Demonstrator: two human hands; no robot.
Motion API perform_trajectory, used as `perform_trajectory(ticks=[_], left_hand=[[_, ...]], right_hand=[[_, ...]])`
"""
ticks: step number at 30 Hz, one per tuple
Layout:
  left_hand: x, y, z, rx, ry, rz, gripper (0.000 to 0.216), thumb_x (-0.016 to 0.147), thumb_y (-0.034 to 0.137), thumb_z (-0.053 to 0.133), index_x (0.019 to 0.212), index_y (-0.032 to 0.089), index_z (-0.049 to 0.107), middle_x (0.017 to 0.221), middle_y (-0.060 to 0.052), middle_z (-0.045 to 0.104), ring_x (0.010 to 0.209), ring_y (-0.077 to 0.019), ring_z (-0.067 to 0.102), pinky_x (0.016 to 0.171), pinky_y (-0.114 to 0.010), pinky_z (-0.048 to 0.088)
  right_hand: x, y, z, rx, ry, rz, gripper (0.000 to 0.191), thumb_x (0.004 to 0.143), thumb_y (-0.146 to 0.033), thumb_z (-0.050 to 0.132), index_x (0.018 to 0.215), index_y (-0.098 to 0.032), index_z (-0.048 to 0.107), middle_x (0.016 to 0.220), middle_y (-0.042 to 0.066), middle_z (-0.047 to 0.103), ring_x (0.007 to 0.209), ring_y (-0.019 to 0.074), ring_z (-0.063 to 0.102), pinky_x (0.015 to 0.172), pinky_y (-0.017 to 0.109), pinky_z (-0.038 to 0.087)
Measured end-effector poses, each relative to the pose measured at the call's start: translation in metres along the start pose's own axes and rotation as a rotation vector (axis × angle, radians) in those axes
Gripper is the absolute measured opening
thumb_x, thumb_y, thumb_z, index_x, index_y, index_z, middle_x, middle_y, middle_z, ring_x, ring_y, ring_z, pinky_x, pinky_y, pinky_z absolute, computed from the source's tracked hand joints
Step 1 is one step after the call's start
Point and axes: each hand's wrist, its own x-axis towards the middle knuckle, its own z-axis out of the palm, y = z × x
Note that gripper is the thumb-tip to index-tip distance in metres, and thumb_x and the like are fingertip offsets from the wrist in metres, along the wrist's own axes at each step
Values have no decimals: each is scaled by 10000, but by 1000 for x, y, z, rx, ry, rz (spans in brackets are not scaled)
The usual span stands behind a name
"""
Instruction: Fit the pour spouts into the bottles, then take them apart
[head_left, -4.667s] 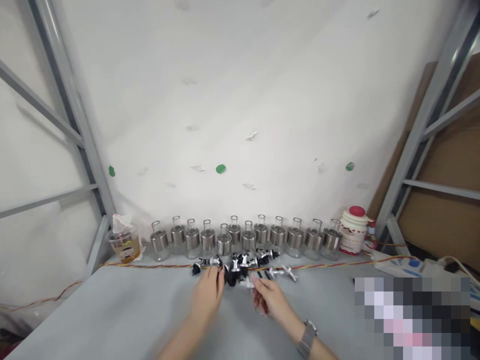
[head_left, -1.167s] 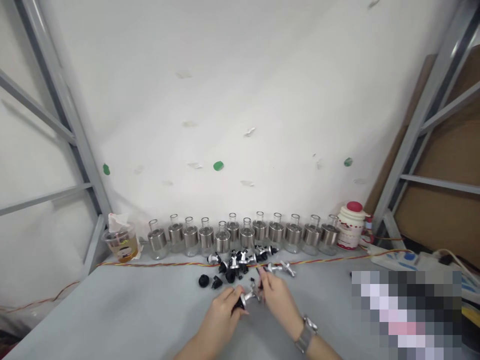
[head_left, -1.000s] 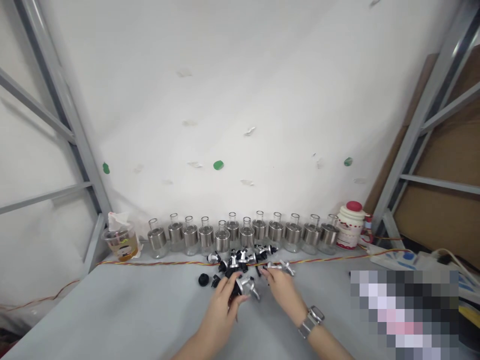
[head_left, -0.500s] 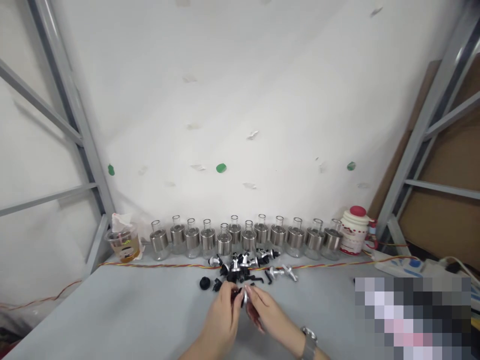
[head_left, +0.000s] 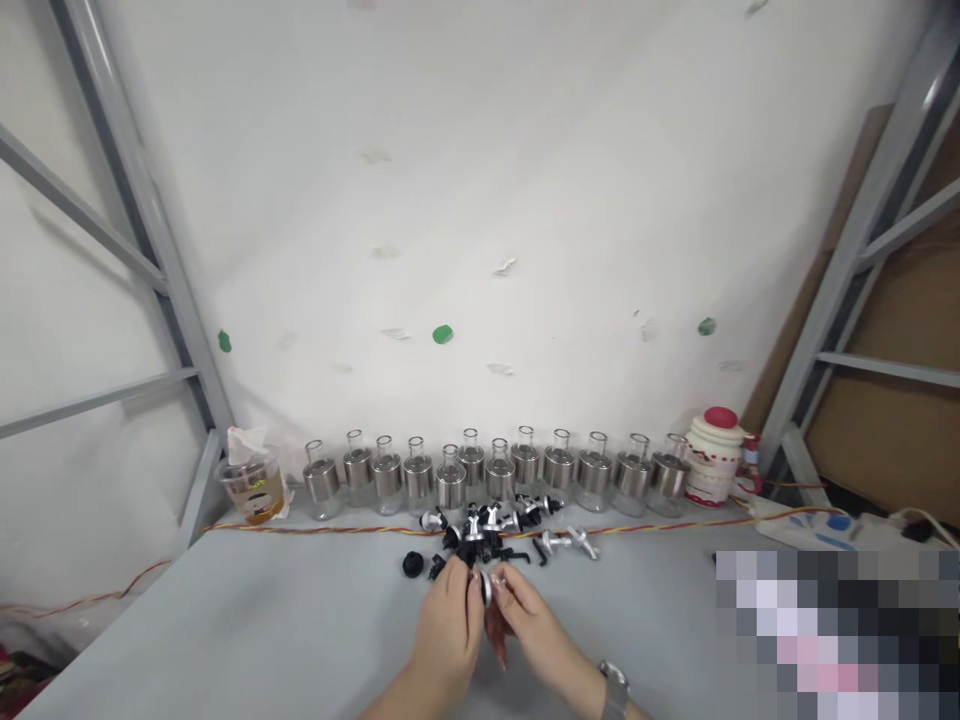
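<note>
My left hand (head_left: 448, 628) and my right hand (head_left: 521, 622) meet over the grey table (head_left: 285, 620), both gripping one small silver and black spout fitting (head_left: 486, 587) between the fingertips. Just beyond them lies a pile of loose silver and black spout parts (head_left: 491, 528). Two black caps (head_left: 412, 564) lie apart to the left of the pile. A row of several glass bottles with silver collars (head_left: 495, 474) stands along the wall behind.
A plastic cup with amber liquid and tissue (head_left: 251, 480) stands at the back left. A white jar with red lid (head_left: 712, 456) and a power strip (head_left: 825, 524) are at the right. A red-yellow wire (head_left: 315, 530) runs along the table. Grey metal frames flank both sides.
My left hand picked the spout fitting out of the pile and drew it toward me. My right hand left the pile and joined it on the fitting.
</note>
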Motion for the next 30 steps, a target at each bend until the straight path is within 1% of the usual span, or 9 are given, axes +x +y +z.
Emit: perform_trajectory(ticks=[7, 11, 13, 16, 19, 21, 24, 27, 30], left_hand=[[-1, 0, 10, -267, 12, -257, 382, 831, 489, 295, 802, 184, 523, 750, -69, 584, 762, -198, 552, 723, -292, 428], [5, 5, 20, -588, -119, -610, 464, 749, 635, 288, 651, 204, 427, 441, 70, 339, 367, -102, 340, 409, -263, 402], [8, 5, 21, -696, -218, -685, 462, 731, 652, 300, 604, 215, 372, 414, 101, 259, 323, -66, 220, 339, -240, 355], [8, 0, 18, -578, -182, -579, 459, 767, 623, 269, 555, 221, 331, 397, 85, 275, 321, -80, 281, 341, -236, 359], [7, -7, 10, -233, -58, -309, 476, 828, 547, 193, 568, 209, 406, 450, 6, 431, 423, -149, 473, 444, -281, 430], [8, -13, 5, -39, 2, -95, 486, 823, 535, 204, 650, 187, 497, 593, -81, 563, 583, -207, 566, 589, -349, 473], [12, -16, 4, 63, 43, 21, 523, 779, 572, 231, 709, 161, 547, 712, -159, 616, 720, -262, 592, 697, -422, 468], [13, -14, 11, 18, 13, -80, 510, 830, 501, 166, 687, 169, 526, 602, -91, 587, 558, -201, 584, 543, -334, 488], [15, -11, 20, -92, -116, -342, 525, 850, 475, 88, 624, 185, 463, 453, 17, 455, 365, -131, 481, 356, -239, 413]], right_hand=[[-5, -8, -2, -363, 173, -141, 271, 842, -423, 403, 689, -203, 448, 553, -49, 416, 513, 105, 409, 494, 211, 350], [-12, -18, -10, -723, 148, -376, 213, 859, -237, 335, 731, -198, 501, 715, 28, 526, 692, 166, 471, 655, 282, 378], [-15, -22, -14, -861, 74, -512, 228, 838, -189, 325, 738, -201, 529, 739, 46, 545, 724, 186, 469, 699, 318, 365], [-13, -24, -15, -770, 83, -438, 217, 838, -248, 372, 714, -203, 544, 694, 28, 541, 684, 171, 477, 657, 293, 365], [-6, -19, -13, -342, 106, -120, 270, 794, -417, 452, 647, -196, 503, 486, -39, 443, 442, 105, 398, 446, 222, 310], [1, -13, -13, -35, 25, 93, 307, 742, -481, 491, 622, -200, 465, 376, -90, 345, 311, 63, 243, 355, 201, 217], [7, -6, -15, 152, -79, 269, 337, 703, -517, 522, 606, -203, 447, 328, -113, 317, 264, 42, 149, 322, 194, 182], [4, -7, -16, -130, 49, 126, 362, 740, -536, 473, 603, -201, 458, 358, -84, 358, 294, 69, 261, 339, 205, 228], [-6, -16, -16, -598, 166, -265, 265, 840, -380, 393, 715, -193, 534, 590, 9, 538, 557, 144, 488, 530, 254, 386]])
